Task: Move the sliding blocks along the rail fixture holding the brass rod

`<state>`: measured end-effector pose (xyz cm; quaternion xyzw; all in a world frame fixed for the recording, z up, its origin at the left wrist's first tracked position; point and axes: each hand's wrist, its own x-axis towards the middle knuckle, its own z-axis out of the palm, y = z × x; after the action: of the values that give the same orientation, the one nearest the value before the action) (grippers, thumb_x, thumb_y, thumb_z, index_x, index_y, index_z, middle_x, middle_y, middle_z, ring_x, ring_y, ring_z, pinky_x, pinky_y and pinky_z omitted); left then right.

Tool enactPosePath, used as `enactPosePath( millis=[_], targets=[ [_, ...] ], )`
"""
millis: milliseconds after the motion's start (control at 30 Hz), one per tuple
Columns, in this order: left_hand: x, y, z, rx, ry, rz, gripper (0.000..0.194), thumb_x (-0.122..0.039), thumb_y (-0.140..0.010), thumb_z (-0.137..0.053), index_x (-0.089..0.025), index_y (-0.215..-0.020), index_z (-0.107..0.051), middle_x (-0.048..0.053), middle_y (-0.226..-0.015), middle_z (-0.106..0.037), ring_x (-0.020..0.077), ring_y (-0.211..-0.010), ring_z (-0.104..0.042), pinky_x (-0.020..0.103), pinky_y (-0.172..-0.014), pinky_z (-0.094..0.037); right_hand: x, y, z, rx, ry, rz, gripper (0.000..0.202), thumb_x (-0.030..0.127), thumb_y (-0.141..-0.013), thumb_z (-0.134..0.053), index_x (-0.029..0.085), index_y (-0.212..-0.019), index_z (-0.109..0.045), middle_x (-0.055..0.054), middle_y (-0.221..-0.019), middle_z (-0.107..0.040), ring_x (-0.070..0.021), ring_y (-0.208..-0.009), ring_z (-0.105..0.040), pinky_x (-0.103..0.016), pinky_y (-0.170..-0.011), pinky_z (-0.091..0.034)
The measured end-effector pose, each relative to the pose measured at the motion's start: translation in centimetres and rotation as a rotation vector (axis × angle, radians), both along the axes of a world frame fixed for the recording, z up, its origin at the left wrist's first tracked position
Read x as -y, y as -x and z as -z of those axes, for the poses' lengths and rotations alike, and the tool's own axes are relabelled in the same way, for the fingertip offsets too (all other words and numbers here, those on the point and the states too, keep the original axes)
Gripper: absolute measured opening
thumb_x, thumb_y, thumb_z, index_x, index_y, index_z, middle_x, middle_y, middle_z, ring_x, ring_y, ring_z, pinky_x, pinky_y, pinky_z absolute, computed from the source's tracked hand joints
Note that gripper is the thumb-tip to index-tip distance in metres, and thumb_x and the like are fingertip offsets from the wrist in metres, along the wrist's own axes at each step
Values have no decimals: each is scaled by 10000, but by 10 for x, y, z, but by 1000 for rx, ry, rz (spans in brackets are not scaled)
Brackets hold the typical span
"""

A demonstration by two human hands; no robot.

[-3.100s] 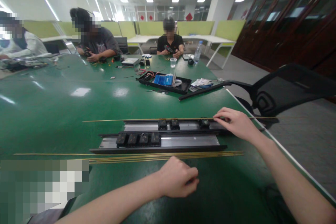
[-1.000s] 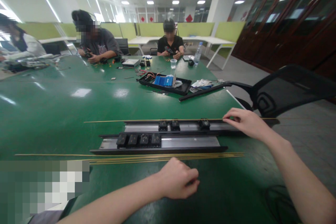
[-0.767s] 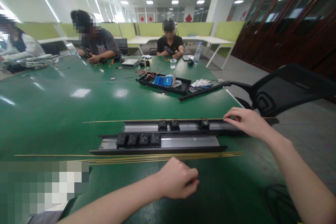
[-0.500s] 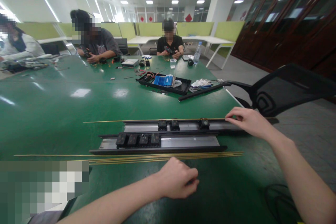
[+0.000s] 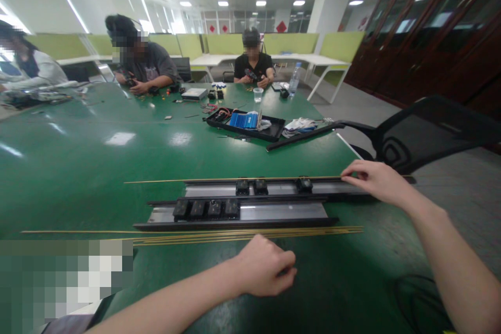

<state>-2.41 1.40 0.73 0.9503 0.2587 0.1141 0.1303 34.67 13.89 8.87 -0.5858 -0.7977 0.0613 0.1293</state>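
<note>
Both hands (image 5: 268, 266) closed, right (image 5: 376, 182) on rod (image 5: 164, 181)

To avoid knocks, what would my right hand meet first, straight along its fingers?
Probably the nearest black square block on the far grey metal rail, though depth is unclear.

Slim bare forearms (image 5: 446, 245); bare hands (image 5: 268, 267), short fingernails unclear.

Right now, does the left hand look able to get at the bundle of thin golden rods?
Probably yes: the left hand is right beside the golden rods with nothing visible in between, though it is curled and would likely have to open first.
</note>
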Motion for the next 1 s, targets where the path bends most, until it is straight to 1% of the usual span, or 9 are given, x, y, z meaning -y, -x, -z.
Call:
enactPosePath(
  millis=[333, 533, 667, 833, 1000],
  targets=[
    [1, 0, 1, 16, 2, 5, 205, -309, -926, -588, -210, -760, -518, -25, -641, -676, 133, -535, -620, 281, -474, -226, -2, -7, 2, 23, -1, 36, 316, 535, -874, -617, 255, -907, -761, -35, -865, -697, -181, -692, -570, -335, -646, -417],
    [0, 0, 0, 9, -4, 7, 197, -311, -930, -584, -211, -768, -534, -20, -640, -674, 137, -536, -620, 271, -475, -263, 0, -8, 0, 27, 14, 31, 328, 533, -887, -603, 247, -926, -758, -60, -905, -711, -195, -728, -581, -338, -671, -425],
    [0, 0, 0, 19, -3, 7, 202, -307, -929, -589, -208, -762, -534, -21, -642, -677, 136, -538, -629, 278, -467, -243, 0, -9, -1, 24, 17, 42, 337, 535, -878, -605, 239, -924, -759, -62, -881, -711, -194, -715, -581, -339, -667, -427],
    [0, 0, 3, 29, -8, 1, 206, -312, -923, -588, -208, -756, -528, -23, -636, -673, 133, -527, -613, 287, -470, -200, 0, -13, -3, 25, 24, 72, 359, 547, -859, -606, 226, -906, -758, -66, -836, -703, -195, -699, -573, -338, -655, -422],
    [0, 0, 4, 28, -9, 7, 203, -306, -925, -583, -210, -755, -528, -24, -632, -667, 133, -529, -609, 291, -471, -210, 0, -15, -4, 16, 54, 100, 344, 524, -844, -614, 223, -912, -765, -67, -861, -707, -199, -726, -570, -340, -677, -423]
  ],
)
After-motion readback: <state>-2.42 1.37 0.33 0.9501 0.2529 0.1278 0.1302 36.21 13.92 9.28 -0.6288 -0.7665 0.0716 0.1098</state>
